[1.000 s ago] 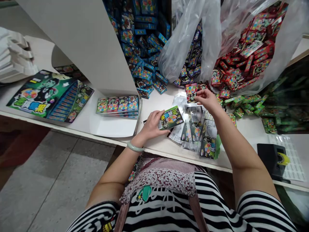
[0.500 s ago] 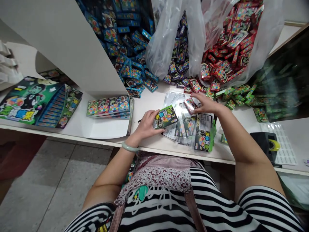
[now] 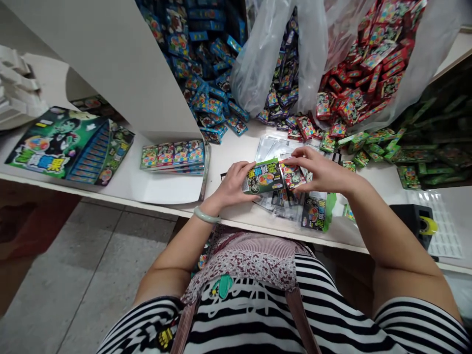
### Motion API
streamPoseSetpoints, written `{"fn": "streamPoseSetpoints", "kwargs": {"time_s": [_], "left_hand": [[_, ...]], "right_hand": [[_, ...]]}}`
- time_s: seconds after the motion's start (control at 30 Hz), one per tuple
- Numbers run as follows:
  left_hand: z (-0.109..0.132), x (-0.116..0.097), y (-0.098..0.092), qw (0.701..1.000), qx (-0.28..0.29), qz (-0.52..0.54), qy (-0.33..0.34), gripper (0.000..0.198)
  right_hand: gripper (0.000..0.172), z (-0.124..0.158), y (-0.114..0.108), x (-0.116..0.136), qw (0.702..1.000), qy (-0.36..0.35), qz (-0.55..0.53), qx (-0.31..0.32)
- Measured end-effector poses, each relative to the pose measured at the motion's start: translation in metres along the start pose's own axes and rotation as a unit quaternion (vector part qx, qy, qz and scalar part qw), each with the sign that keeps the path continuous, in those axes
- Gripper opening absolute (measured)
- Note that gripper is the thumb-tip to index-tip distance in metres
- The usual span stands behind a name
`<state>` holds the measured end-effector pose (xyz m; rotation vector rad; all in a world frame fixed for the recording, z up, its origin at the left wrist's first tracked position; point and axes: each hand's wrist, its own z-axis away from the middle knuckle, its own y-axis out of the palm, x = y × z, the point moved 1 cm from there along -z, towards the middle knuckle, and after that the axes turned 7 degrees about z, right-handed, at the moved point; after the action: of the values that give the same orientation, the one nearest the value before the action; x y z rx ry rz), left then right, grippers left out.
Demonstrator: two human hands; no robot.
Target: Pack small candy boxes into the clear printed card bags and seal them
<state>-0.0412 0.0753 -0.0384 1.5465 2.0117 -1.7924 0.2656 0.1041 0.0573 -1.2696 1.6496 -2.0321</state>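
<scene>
My left hand grips a black and green printed packet by its left end, thumb below and fingers above. Against the packet's right end my right hand holds a small red candy box between thumb and fingers. Beneath both hands lie several clear plastic sleeves, partly covered by them. Another black and green printed packet rests near the table's front edge, just below my right hand. Whether the red box is partly inside the held packet I cannot tell.
Heaps of blue boxes, purple boxes, red boxes and green boxes lie behind my hands. At left sit a tray of stacked strips and a green display box. A black tape dispenser stands at right.
My right hand has brought the red candy box left and down to the right end of the packet. The packet is now more level in my left hand. The whole view has shifted slightly.
</scene>
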Motion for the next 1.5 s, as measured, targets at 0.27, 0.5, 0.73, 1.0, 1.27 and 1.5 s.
{"fn": "streamPoseSetpoints", "kwargs": {"time_s": [0.27,0.5,0.73,1.0,1.27,1.5], "left_hand": [[-0.002,-0.002,-0.003,0.998,0.048,0.042,0.016,0.102],[-0.006,-0.001,-0.003,0.998,0.048,0.045,-0.005,0.106],[-0.005,-0.004,0.001,0.999,0.030,0.041,-0.018,0.105],[-0.003,-0.008,0.004,0.998,0.037,0.044,0.007,0.105],[-0.005,-0.012,0.001,0.997,0.060,0.049,0.018,0.102],[-0.011,-0.009,0.003,0.997,0.044,0.055,0.010,0.102]], "right_hand": [[0.068,-0.006,0.001,0.001,0.997,-0.005,0.075,0.012],[0.073,-0.005,-0.006,0.007,0.992,0.057,0.108,-0.017],[0.072,0.004,0.006,0.014,0.991,0.040,0.121,-0.043],[0.071,0.014,0.013,0.007,0.997,0.020,0.070,-0.019],[0.074,0.010,0.017,0.013,0.995,0.031,0.097,0.013],[0.090,0.002,0.032,0.016,0.994,0.048,0.081,-0.058]]}}
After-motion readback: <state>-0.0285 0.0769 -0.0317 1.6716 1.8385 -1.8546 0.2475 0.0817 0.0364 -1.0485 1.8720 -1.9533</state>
